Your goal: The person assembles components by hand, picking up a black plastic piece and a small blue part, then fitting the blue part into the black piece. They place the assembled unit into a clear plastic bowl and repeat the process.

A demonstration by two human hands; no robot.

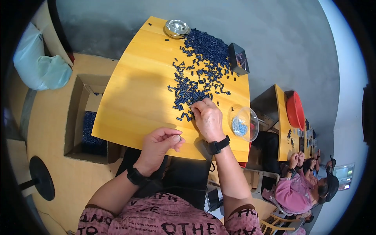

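Small dark blue cylindrical pieces [190,88] lie scattered over the yellow table [133,86], thickening into a heap [205,45] at the far end. My right hand [208,119] reaches down to the near edge of the scattered pieces. Its thumb and fingertips are pressed together among them, and what they pinch is hidden. My left hand [161,145] is held over the table's front edge with the thumb closed against the curled fingers. Whatever it may hold at the fingertips is too small to name.
Right of my right hand stands a clear round tub [252,124] with small light blue pieces. A metal bowl [177,28] and a black box [238,59] sit at the far edge. On the floor at left is a cardboard box [72,137] of dark pieces. A person [293,196] works at another table.
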